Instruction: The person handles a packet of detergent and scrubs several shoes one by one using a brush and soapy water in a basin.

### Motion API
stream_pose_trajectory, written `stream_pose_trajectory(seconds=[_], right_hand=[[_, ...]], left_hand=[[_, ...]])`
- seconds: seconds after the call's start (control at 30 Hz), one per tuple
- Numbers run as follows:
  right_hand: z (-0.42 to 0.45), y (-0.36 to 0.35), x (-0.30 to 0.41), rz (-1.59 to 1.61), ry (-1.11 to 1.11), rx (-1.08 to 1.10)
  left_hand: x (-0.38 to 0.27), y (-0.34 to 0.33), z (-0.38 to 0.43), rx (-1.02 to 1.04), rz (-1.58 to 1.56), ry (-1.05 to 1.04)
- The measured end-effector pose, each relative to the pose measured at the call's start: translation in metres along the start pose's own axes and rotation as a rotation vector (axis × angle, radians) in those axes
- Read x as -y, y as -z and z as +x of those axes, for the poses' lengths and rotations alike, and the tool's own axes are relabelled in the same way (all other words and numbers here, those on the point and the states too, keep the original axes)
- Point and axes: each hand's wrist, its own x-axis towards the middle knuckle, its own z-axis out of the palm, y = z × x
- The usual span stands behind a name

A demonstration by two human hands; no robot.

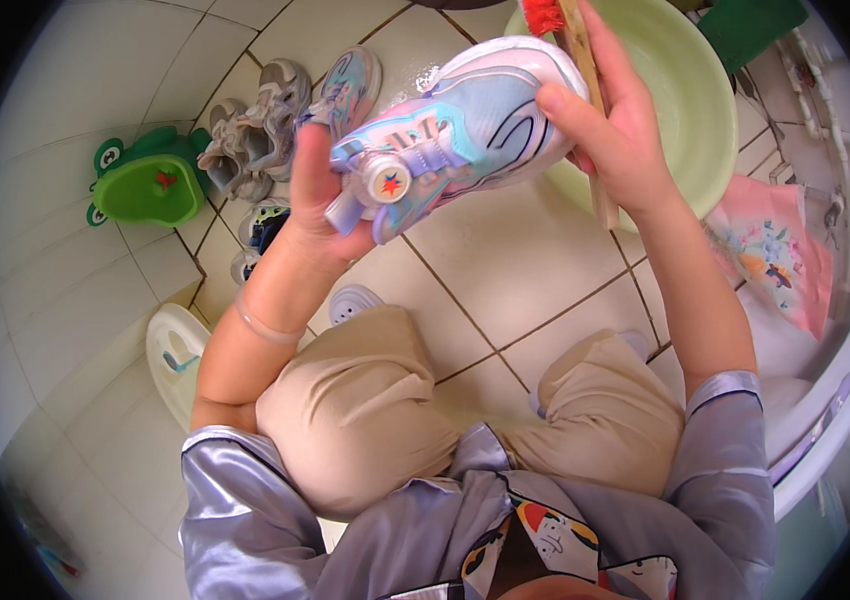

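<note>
A pastel sneaker [492, 127] with a round star-marked dial is held up in front of me. My left hand [324, 202] grips it at the heel end, thumb up along the side. In my right hand [620, 135] is a wooden-handled scrub brush [582, 67] with red bristles, and the thumb of that hand rests on the shoe's toe. The brush handle stands beside the toe, its bristles pointing left near the top edge. Behind the brush and right hand sits a pale green basin [695, 127], partly hidden by them.
A matching sneaker [354, 79] and a pair of grey shoes [275, 112] stand on the tiled floor, left. Dark-and-white footwear [267, 225] is near my left forearm. A green frog-shaped potty [155, 187] is at the wall. Right are a pink floral bag [777, 255] and white pipes [819, 97].
</note>
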Motion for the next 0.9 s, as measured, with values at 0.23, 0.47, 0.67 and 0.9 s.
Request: stream_pose_trajectory(seconds=[0.23,0.47,0.67,0.9], right_hand=[[0.003,-0.009,-0.042,0.103,-0.397,-0.065],[0.018,-0.038,-0.058,0.146,-0.487,0.051],[0.03,-0.066,-0.07,0.166,-0.469,0.114],[0.039,-0.076,-0.089,0.157,-0.504,0.011]], left_hand=[[0.009,-0.001,-0.017,-0.509,0.221,0.102],[0.005,-0.011,-0.053,-0.783,0.694,0.08],[0.001,-0.023,-0.078,-0.723,0.442,-0.023],[-0.029,0.01,-0.074,-0.541,1.841,0.034]])
